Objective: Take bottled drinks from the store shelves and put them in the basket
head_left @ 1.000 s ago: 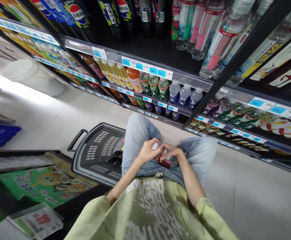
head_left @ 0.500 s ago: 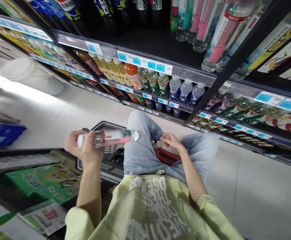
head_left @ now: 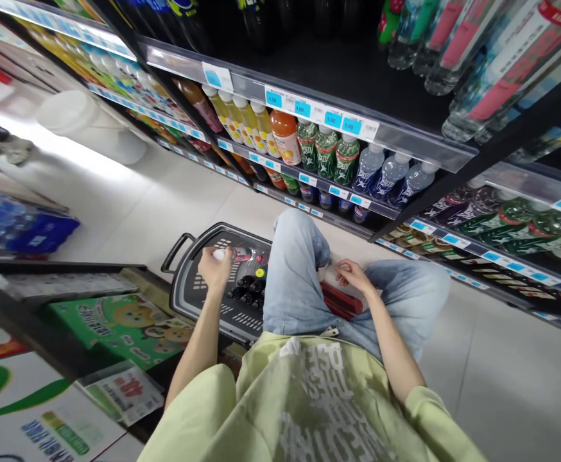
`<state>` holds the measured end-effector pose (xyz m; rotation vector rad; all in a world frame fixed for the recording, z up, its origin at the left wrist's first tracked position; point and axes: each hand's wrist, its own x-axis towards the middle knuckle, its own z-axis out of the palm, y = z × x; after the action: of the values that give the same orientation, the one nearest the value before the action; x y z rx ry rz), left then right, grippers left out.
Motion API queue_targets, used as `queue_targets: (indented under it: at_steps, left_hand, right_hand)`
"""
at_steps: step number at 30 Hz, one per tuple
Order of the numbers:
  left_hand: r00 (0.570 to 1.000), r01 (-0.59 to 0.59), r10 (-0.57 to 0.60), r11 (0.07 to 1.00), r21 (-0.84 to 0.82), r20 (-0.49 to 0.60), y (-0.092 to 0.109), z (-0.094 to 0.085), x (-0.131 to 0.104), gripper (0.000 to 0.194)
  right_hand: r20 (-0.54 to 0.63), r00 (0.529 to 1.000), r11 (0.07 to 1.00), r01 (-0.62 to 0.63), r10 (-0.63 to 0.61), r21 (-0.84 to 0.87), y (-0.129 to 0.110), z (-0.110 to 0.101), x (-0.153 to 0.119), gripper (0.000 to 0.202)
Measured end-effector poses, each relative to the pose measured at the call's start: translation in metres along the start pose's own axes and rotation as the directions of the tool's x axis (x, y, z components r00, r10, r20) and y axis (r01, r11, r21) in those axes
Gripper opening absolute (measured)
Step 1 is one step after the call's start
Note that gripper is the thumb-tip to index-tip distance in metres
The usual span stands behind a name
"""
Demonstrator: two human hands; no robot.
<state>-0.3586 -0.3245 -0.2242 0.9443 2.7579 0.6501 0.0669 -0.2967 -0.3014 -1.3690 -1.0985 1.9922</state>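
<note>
Left hand [head_left: 214, 269] is clamping its fingers round the white cap [head_left: 219, 255] of a clear water bottle [head_left: 246, 255], holding it sideways over the black shopping basket [head_left: 179, 289], near dark bottles [head_left: 249, 290]. Right hand [head_left: 352, 276] is curling loosely near a red object [head_left: 342, 300]; can't tell if fingertips are touching.

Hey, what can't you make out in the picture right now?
Head view:
Label wording on the held bottle, in the left hand: too small.
Right part of the basket: hidden behind the left leg.
Top of the large shelf bottle: cut off by the picture's edge.
Whether the right hand holds anything: curled and too small to tell.
</note>
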Motion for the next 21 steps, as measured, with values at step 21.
queue_targets:
  at_steps: [21]
  left_hand:
    - [0.857,-0.126,-0.108,0.904,0.408,0.504,-0.097,0.126,0.055,0.062]
  right_hand:
    - [-0.171,0.958,0.966,-0.246,0.229,-0.083,0.034,0.0,0.012,0.012]
